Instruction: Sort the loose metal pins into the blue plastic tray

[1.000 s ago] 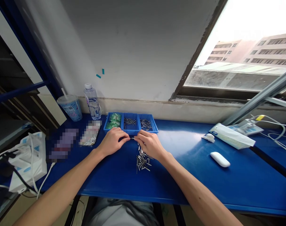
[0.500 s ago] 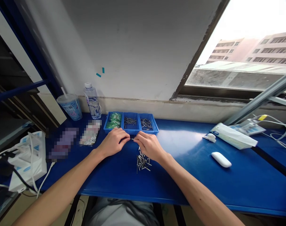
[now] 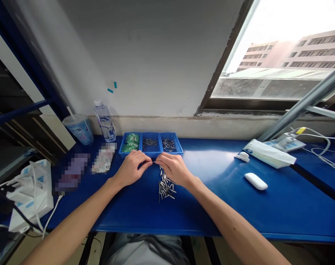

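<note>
My left hand (image 3: 133, 167) and my right hand (image 3: 173, 167) meet over the desk, fingertips pinched on the two ends of a slim metal pin (image 3: 153, 162). Only a short piece of it shows between the fingers. Just below my right hand lies a loose pile of similar metal pins (image 3: 166, 188), partly covered by that hand. Right behind my hands stands a blue three-compartment tray (image 3: 180, 146). Green-and-white packets (image 3: 132, 139) fill its left compartment. Small dark metal pins (image 3: 150, 142) lie in the middle one, and more metal pins (image 3: 168, 144) in the right one.
A water bottle (image 3: 105, 121) and a lidded cup (image 3: 79, 129) stand at the back left. Nearer are two blurred flat items and a power strip (image 3: 43, 198) with cables. To the right lie a white rounded case (image 3: 256, 181), crumpled tissue (image 3: 242, 157) and a tissue pack (image 3: 268, 154).
The view has turned slightly, shifting the tray and wall a little left in the picture. My hands keep their pinch on the pin, with slightly less of it showing between the fingers.
</note>
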Demonstrator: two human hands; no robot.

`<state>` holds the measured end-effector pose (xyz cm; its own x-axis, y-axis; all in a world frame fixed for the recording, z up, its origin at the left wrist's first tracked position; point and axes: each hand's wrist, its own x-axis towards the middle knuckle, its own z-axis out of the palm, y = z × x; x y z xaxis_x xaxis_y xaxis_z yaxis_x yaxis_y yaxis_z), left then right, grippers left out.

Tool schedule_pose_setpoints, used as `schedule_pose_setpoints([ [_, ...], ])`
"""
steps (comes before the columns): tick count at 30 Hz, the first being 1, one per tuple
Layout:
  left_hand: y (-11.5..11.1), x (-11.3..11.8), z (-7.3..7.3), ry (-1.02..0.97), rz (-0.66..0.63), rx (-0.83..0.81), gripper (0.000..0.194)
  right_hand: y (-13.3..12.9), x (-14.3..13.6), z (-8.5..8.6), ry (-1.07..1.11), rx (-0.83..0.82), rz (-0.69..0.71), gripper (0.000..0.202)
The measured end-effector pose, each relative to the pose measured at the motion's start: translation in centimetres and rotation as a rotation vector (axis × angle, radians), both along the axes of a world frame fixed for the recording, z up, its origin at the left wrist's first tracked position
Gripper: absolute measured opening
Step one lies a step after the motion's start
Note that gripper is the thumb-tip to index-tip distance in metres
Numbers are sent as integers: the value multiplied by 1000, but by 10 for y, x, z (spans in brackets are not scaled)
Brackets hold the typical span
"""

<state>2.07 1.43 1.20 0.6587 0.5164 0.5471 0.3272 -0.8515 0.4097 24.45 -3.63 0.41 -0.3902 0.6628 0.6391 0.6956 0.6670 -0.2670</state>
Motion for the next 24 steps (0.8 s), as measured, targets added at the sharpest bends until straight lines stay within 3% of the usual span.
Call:
schedule_pose_setpoints([
  [2,2,-3,2,-15,41,-25,24,-1,7,7,64,76,29,34],
  [4,5,-5,2,-8,58,-45,27,-2,14,13,142,179,-35,35],
  [8,6,-7,1,133,-72,-107,26,0,25,19,274,298,-411,28],
  [11,0,-1,-3,252,-195,-132,22,6,29,16,172,260,-582,27],
  [18,-8,11,-17,359,-165,-58,29,8,12,4,-20,135,-397,20],
  [24,-4,10,-19,361,-149,-10,18,4,2,3,-35,77,-322,21],
])
